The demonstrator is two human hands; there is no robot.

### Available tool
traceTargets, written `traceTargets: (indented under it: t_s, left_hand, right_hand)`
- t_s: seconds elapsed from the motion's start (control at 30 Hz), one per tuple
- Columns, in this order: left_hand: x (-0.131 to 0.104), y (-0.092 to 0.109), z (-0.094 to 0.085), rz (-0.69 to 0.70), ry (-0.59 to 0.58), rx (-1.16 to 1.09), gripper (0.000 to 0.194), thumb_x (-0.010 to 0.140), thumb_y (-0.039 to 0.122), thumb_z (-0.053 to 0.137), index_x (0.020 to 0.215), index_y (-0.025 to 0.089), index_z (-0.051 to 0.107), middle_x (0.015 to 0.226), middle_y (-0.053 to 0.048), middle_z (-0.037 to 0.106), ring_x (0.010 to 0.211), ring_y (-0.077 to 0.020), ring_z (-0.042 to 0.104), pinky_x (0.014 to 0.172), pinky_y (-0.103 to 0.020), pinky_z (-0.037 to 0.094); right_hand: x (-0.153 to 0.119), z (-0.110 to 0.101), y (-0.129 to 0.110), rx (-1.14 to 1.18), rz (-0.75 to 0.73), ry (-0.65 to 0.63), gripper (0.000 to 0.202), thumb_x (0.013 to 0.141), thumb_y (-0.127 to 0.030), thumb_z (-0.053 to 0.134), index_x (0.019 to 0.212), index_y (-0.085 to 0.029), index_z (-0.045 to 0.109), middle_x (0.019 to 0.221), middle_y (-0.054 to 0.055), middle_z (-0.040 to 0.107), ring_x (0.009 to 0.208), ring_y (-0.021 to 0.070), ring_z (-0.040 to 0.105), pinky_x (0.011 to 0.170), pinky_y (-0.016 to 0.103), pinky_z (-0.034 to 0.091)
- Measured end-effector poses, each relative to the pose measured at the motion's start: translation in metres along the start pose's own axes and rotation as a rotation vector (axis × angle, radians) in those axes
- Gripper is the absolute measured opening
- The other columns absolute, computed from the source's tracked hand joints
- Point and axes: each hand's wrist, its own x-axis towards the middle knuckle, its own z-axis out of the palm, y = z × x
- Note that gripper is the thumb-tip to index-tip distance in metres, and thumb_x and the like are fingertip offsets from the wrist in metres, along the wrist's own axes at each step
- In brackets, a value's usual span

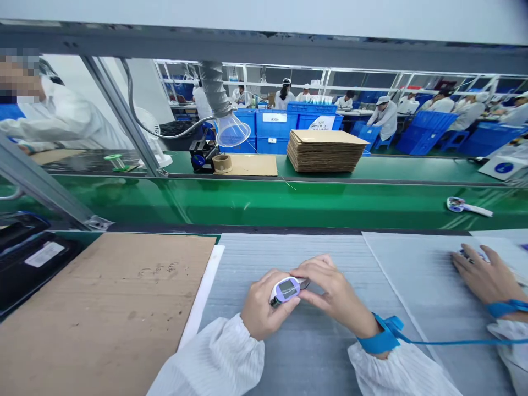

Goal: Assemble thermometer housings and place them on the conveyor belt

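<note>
Lilac and white plastic made up the small device [285, 289] that sat between the person's two hands, low in the middle of the view, its grey screen facing up. The left hand [263, 311] was curled around the device from below and from the left, fingers closed on its body. The right hand [330, 294] came in from the other side, its fingertips pinched at the device's right end, with a blue wrist strap [381, 336] and its cord trailing off to the right. Both hands hovered just over a grey ribbed mat [289, 247] on the tabletop. To the left of the mat lay a brown cardboard sheet [103, 308], and past that a black tray [28, 258]. At the right edge, a co-worker's hand [482, 275] rested flat on the mat. Beyond ran a green conveyor belt [289, 203] carrying another device [468, 207], and farther back stood a stack of cardboard [325, 149].
</note>
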Motion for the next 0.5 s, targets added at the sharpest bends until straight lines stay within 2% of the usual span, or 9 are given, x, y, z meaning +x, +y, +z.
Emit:
traceTargets:
  t_s: [0.07,0.13,0.23,0.3,0.37,0.43,0.5]
  left_hand:
    - [0.001,-0.004,0.002,-0.022,-0.028,0.016,0.022,0.081,0.03,0.052,0.098,0.019,0.059,0.088,-0.007,0.063,0.083,-0.0201,0.058,0.075,-0.03,0.045]
    - [0.002,-0.01,0.006,-0.102,-0.041,0.024,0.02,0.08,0.034,0.053,0.093,0.019,0.059,0.084,-0.007,0.063,0.08,-0.0199,0.059,0.074,-0.03,0.046]
    - [0.005,-0.022,0.011,-0.287,0.019,-0.019,0.031,0.078,0.036,0.056,0.103,0.019,0.055,0.09,-0.007,0.063,0.08,-0.02,0.061,0.073,-0.032,0.05]
    - [0.011,-0.031,0.011,-0.37,0.073,-0.038,0.043,0.073,0.041,0.06,0.11,0.019,0.053,0.096,-0.008,0.064,0.082,-0.0218,0.063,0.072,-0.033,0.052]
    - [0.018,-0.041,0.009,-0.428,0.063,-0.019,0.043,0.069,0.047,0.061,0.101,0.019,0.059,0.094,-0.008,0.065,0.082,-0.0235,0.063,0.073,-0.035,0.053]
    - [0.024,-0.048,0.006,-0.479,-0.006,0.009,0.04,0.067,0.053,0.059,0.09,0.02,0.064,0.092,-0.007,0.067,0.083,-0.0247,0.064,0.074,-0.035,0.053]
    - [0.028,-0.056,0.004,-0.503,-0.069,0.026,0.041,0.066,0.057,0.057,0.087,0.022,0.065,0.093,-0.006,0.067,0.084,-0.0252,0.064,0.074,-0.034,0.054]
  right_hand:
    - [0.0,0.003,-0.004,0.037,0.032,-0.059,0.035,0.082,-0.031,0.06,0.116,-0.027,0.053,0.102,0.005,0.066,0.089,0.0217,0.06,0.083,0.038,0.039]
    - [-0.003,0.006,-0.006,0.029,0.087,-0.113,0.044,0.078,-0.025,0.062,0.12,-0.028,0.05,0.107,0.004,0.065,0.092,0.0219,0.061,0.082,0.035,0.041]
    - [-0.019,0.002,0.011,-0.045,0.255,-0.109,0.05,0.07,-0.018,0.067,0.116,-0.032,0.051,0.099,-0.002,0.068,0.086,0.0202,0.064,0.071,0.026,0.045]
    - [-0.04,-0.013,0.037,-0.136,0.431,-0.019,0.047,0.067,-0.018,0.069,0.109,-0.03,0.054,0.086,-0.004,0.069,0.074,0.0182,0.065,0.063,0.023,0.045]
    - [-0.068,-0.038,0.064,-0.258,0.605,0.124,0.039,0.068,-0.018,0.068,0.105,-0.025,0.056,0.079,-0.002,0.068,0.068,0.0181,0.064,0.061,0.023,0.045]
    - [-0.095,-0.066,0.085,-0.388,0.736,0.265,0.036,0.07,-0.015,0.064,0.104,-0.019,0.055,0.084,0.005,0.067,0.075,0.0217,0.063,0.065,0.029,0.047]
    - [-0.112,-0.089,0.097,-0.503,0.824,0.39,0.039,0.068,-0.01,0.064,0.106,-0.014,0.054,0.096,0.013,0.063,0.09,0.0279,0.06,0.074,0.039,0.046]
